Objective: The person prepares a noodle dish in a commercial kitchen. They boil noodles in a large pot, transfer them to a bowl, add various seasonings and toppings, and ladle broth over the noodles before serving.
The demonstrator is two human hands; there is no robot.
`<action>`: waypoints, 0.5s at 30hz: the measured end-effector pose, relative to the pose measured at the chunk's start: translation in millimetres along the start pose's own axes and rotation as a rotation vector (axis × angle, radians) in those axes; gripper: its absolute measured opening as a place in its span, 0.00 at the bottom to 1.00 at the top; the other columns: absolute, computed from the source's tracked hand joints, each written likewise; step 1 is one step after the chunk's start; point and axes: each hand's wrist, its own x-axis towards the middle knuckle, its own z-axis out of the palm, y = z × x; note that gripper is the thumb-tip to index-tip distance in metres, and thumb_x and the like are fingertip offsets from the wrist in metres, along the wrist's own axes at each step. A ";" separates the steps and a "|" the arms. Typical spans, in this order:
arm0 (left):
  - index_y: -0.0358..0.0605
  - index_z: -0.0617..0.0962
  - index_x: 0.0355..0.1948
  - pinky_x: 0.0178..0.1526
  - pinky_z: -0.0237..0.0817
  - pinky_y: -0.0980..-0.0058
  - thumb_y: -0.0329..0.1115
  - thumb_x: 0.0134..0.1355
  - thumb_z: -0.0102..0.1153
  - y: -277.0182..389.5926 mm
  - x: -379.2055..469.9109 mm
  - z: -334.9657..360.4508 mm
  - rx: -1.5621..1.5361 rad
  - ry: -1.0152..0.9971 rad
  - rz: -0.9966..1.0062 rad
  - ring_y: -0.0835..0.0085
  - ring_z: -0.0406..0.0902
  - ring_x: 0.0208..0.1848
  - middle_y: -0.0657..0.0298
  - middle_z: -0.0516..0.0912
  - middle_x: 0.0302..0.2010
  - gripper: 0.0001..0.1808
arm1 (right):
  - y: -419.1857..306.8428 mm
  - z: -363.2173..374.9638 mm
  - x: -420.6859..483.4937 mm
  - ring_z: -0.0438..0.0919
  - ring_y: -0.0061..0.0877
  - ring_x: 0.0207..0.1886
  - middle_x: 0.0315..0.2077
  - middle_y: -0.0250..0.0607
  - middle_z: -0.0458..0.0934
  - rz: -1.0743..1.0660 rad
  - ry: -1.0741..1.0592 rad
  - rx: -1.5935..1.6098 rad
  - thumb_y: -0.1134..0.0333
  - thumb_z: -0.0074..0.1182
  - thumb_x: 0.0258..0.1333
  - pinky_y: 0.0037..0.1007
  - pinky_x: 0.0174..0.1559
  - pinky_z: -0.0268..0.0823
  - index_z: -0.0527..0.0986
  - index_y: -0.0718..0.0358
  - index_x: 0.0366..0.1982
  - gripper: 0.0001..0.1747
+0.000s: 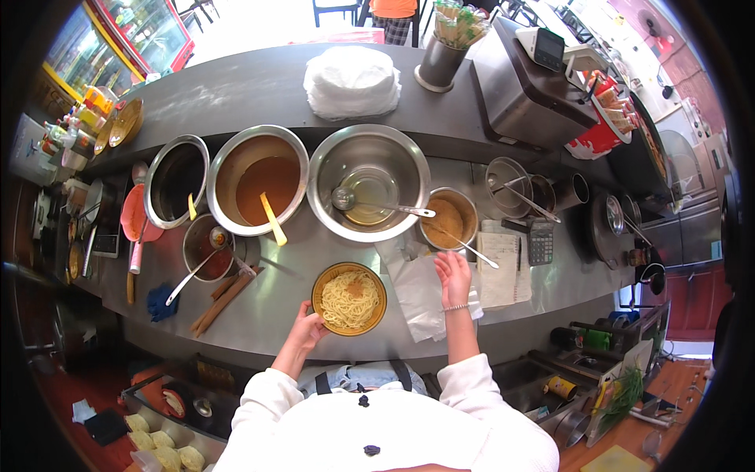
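My left hand [309, 325] grips the lower left rim of an amber-brown bowl [331, 274] over the steel counter. Pale noodles [348, 308] fill it, with a small patch of brown powder [355, 288] on top. My right hand [453, 276], fingers loosely apart and holding nothing, hovers just below a small steel pot [470, 207]. Brown powder [443, 221] lies in that pot, and a metal spoon [479, 255] rests there with its handle sticking out near my right fingertips. White plastic bags [416, 295] lie between the bowl and my right wrist.
Behind the bowl stand large steel pots of clear liquid [377, 218], brown broth [265, 183] and dark liquid [177, 177]. A sauce pot [203, 268] with ladles is left, near wooden sticks [221, 301] and a blue cloth [160, 302]. A notebook [495, 277] and calculator [541, 243] lie right.
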 end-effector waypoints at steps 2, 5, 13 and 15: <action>0.53 0.61 0.46 0.43 0.71 0.60 0.20 0.45 0.47 0.8 0.9 -9.3 0.036 0.012 -0.009 0.60 0.75 0.45 0.55 0.74 0.45 0.26 | -0.9 29.4 9.1 0.77 0.20 0.31 0.33 0.38 0.77 -0.091 -0.095 -0.063 0.67 0.54 0.56 0.17 0.30 0.69 0.69 0.63 0.40 0.12; 0.50 0.63 0.53 0.43 0.70 0.66 0.21 0.46 0.50 11.5 2.2 -13.3 0.126 -0.044 -0.047 0.63 0.75 0.45 0.56 0.75 0.43 0.30 | -15.5 68.7 30.8 0.75 0.16 0.27 0.29 0.34 0.77 -0.282 -0.136 -0.206 0.70 0.55 0.54 0.14 0.26 0.66 0.69 0.64 0.42 0.14; 0.44 0.71 0.56 0.44 0.68 0.74 0.35 0.53 0.59 90.3 25.4 72.0 0.668 0.117 0.370 0.73 0.75 0.43 0.61 0.75 0.47 0.27 | -33.6 128.6 37.4 0.78 0.18 0.25 0.25 0.39 0.78 -0.237 -0.448 -0.322 0.66 0.54 0.57 0.16 0.26 0.70 0.75 0.71 0.39 0.14; 0.44 0.72 0.51 0.44 0.68 0.71 0.38 0.55 0.59 102.2 45.0 107.1 0.395 0.076 0.313 0.73 0.75 0.41 0.64 0.75 0.41 0.22 | -27.0 137.1 25.8 0.79 0.20 0.27 0.26 0.41 0.79 -0.249 -0.527 -0.351 0.66 0.50 0.59 0.18 0.28 0.72 0.75 0.72 0.39 0.14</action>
